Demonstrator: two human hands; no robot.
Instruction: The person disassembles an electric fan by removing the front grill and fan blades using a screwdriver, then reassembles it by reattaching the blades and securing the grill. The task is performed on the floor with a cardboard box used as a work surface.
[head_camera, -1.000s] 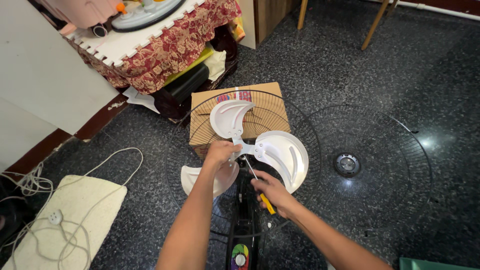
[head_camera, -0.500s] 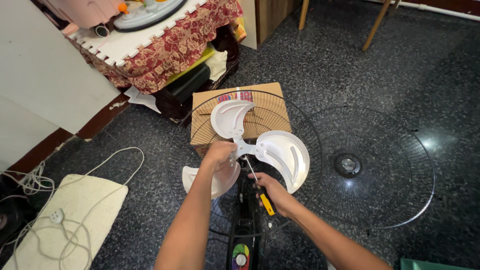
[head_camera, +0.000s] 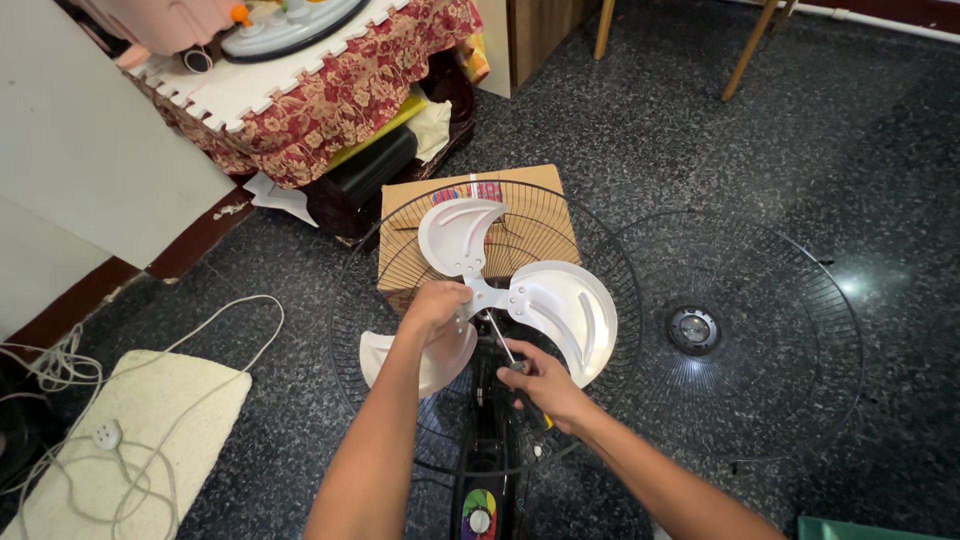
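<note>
A white three-bladed fan blade (head_camera: 560, 305) sits inside the black wire rear guard (head_camera: 600, 250) of a fan lying on the floor. My left hand (head_camera: 435, 303) grips the blade's hub from the left. My right hand (head_camera: 545, 385) holds a screwdriver (head_camera: 503, 346) with a yellow handle, its metal shaft angled up toward the hub. The fan's black body (head_camera: 485, 470) with a coloured dial lies between my forearms.
The detached front wire guard (head_camera: 745, 330) lies on the dark speckled floor to the right. A cardboard box (head_camera: 470, 195) sits behind the fan. A low table with a floral cloth (head_camera: 330, 95) stands far left. A cream mat with a white cord (head_camera: 130, 440) lies at the near left.
The camera view has shifted slightly. Both hands stay at the hub, with the screwdriver still pointed at it.
</note>
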